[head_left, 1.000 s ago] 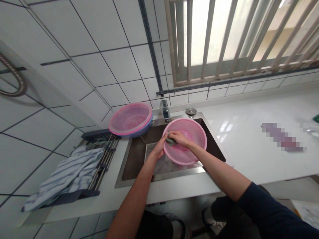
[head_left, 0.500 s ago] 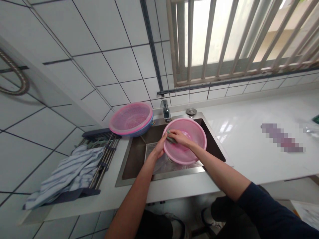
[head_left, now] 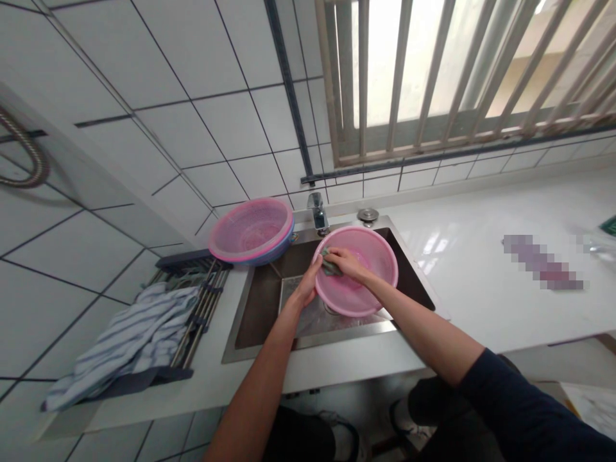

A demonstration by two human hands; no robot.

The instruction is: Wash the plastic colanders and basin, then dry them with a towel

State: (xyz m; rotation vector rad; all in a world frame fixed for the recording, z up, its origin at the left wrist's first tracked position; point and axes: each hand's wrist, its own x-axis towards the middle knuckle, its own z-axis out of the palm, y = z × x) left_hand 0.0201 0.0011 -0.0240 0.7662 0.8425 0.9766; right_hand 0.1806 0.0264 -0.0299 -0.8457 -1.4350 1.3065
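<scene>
A pink plastic basin [head_left: 370,282] is tilted over the steel sink [head_left: 260,308]. My left hand [head_left: 307,287] grips its near-left rim, fingers curled round the edge. Inside the bowl near that rim, my right hand [head_left: 344,263] is closed on a small green scrubbing pad [head_left: 328,266] pressed to the basin's inner wall.
A pink colander nested in a blue basin [head_left: 253,232] stands at the sink's back left corner. The tap [head_left: 317,213] and a round drain stopper [head_left: 368,215] are behind the sink. A striped towel [head_left: 129,340] lies on a drying rack at left. White counter [head_left: 481,269] stretches to the right.
My right hand with the pad has shifted slightly up along the basin's inner wall; the basin and my left hand stay almost where they were.
</scene>
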